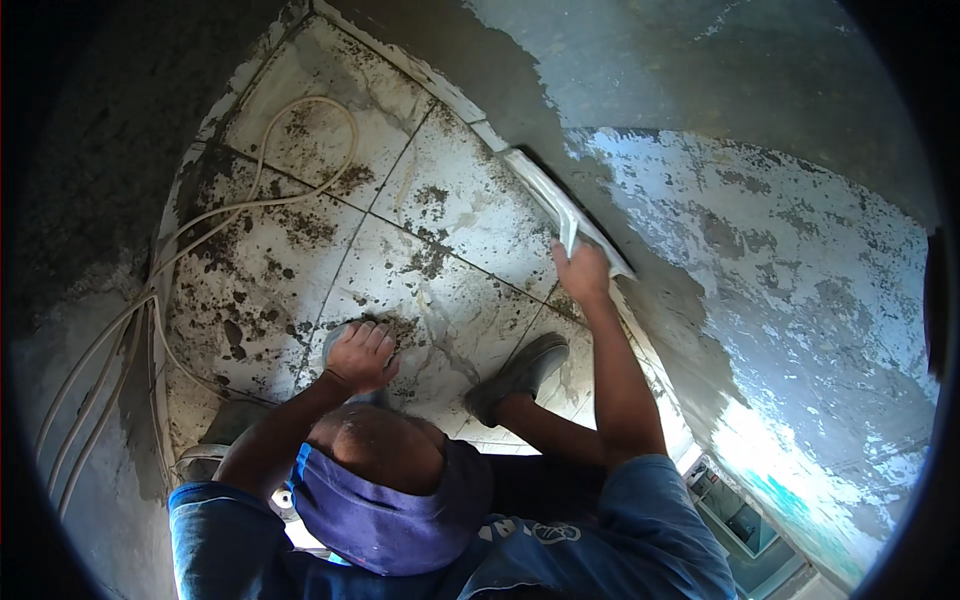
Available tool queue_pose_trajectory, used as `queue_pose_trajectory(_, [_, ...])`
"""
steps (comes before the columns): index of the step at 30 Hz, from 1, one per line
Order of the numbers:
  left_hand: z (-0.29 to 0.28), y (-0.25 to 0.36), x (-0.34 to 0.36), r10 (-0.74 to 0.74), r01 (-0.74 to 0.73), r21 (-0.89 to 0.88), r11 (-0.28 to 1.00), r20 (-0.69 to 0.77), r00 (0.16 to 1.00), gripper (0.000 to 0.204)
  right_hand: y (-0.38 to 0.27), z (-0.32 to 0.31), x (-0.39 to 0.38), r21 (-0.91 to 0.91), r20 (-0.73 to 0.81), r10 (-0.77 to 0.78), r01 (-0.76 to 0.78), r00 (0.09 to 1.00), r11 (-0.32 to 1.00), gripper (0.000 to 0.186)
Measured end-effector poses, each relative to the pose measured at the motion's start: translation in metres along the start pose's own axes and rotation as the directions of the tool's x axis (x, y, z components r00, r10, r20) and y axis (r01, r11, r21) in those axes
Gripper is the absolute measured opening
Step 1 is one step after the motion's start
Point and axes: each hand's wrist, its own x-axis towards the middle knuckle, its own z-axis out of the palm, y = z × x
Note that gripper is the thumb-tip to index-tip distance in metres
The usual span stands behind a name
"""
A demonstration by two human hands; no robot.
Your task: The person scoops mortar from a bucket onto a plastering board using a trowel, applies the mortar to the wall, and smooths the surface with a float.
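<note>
My right hand (583,272) is wrapped round the handle of a long, pale plastering float (545,190). The float's narrow blade lies along the foot of the right wall (640,200), against a band of damp grey plaster (570,150). My left hand (362,355) hangs in front of my knee with its fingers curled in. Nothing shows sticking out of that fist, and its palm is turned out of sight. Beneath it a grey shoe (335,340) is partly hidden.
White floor tiles (470,200) are strewn with dark crumbs of mortar. A looped pale cable (310,190) lies on the left, joining several cables (100,390) along the left wall. My other shoe (515,380) stands near the right wall. A bucket-like rim (200,455) shows at lower left.
</note>
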Motion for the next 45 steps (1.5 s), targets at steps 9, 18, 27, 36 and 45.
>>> queue_pose_trajectory(9, [0.000,0.003,0.000,-0.005,0.005,0.000,1.000,-0.019,1.000,0.035,0.066,-0.109,-0.119,0.217,-0.243,-0.030,0.084,0.970,0.972,0.032])
queue_pose_trajectory(18, [-0.006,0.003,0.002,-0.028,0.029,-0.015,0.999,0.087,0.996,0.036,0.033,0.037,-0.070,0.004,-0.055,0.041,-0.040,0.998,0.999,0.052])
queue_pose_trajectory(27, [0.002,-0.002,-0.004,-0.014,0.014,0.010,1.000,0.010,1.000,0.042,-0.032,0.001,-0.011,0.079,-0.156,0.074,-0.063,0.985,0.995,0.041])
queue_pose_trajectory(36, [0.000,0.004,0.002,-0.041,0.041,0.007,0.999,0.096,0.995,0.043,-0.007,0.005,-0.065,0.224,-0.405,-0.082,0.186,0.911,0.957,0.032])
queue_pose_trajectory(45, [0.003,0.001,0.002,-0.020,0.020,0.019,1.000,0.047,0.999,0.041,-0.052,0.070,0.011,-0.067,-0.362,0.010,-0.037,0.932,0.997,0.057])
